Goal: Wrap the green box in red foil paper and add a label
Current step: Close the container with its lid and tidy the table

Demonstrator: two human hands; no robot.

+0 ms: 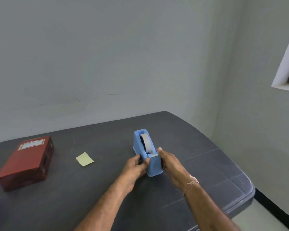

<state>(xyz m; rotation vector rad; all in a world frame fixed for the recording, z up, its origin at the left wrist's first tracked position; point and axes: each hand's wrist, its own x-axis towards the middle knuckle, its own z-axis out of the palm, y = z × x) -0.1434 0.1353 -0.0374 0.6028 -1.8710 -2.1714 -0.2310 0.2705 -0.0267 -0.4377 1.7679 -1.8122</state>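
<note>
Left hand (pixel 137 165) and my right hand (pixel 168 161) are gripping the tape dispenser's (pixel 144 145) near end; the wrapped box (pixel 26 162) is lying well left, nearer my left hand.

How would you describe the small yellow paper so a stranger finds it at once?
Look at the dark grey table. Between the red wrapped box and the blue tape dispenser lies the small yellow paper. It alone is flat and pale.

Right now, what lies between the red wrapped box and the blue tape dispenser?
Head view: one pale yellow paper slip lies flat on the table, touching neither the box nor the tape dispenser.
</note>
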